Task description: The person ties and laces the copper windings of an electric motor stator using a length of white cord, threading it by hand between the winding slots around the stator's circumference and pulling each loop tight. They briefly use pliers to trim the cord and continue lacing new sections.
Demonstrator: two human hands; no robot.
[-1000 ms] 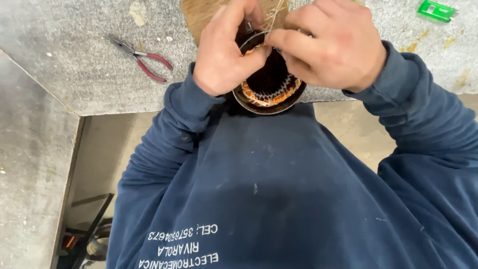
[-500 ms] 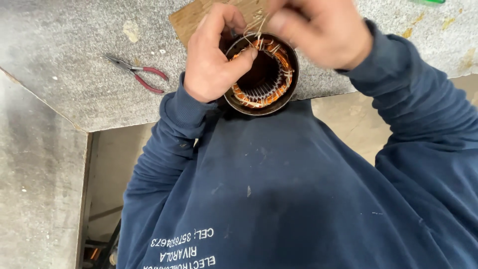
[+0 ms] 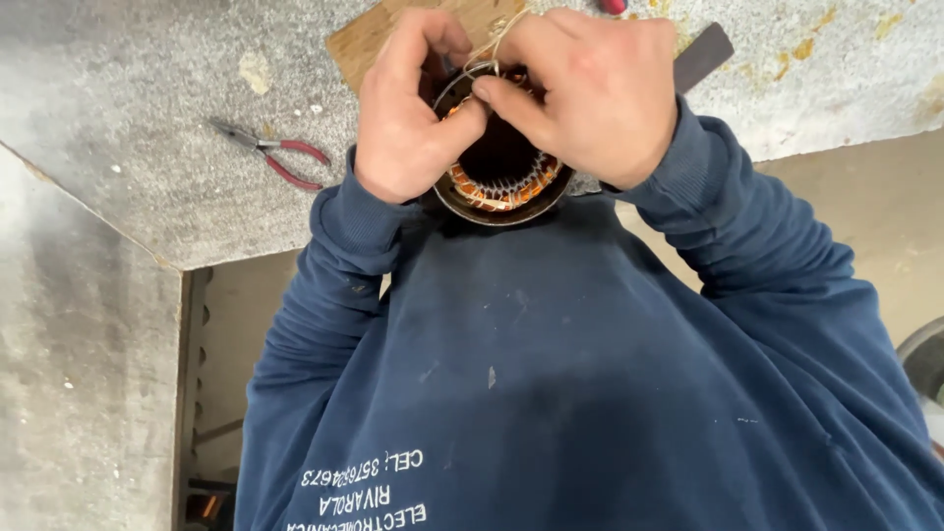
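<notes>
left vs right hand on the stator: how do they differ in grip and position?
The left hand curls over the stator's left rim, thumb pressed inward; the right hand covers the top right. The right hand pinches the pale cord between its fingertips; whether the left hand touches the cord is hidden. Both are bare, in dark blue sleeves, meeting over the copper windings.

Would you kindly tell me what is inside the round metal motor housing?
Inside the motor housing copper windings ring a dark bore. The left hand and right hand, pinching a pale string, cover its upper half.

Navy blue sweatshirt [image 3: 590,374], ribbed cuffs, long sleeves, white printed lettering low on the front
</notes>
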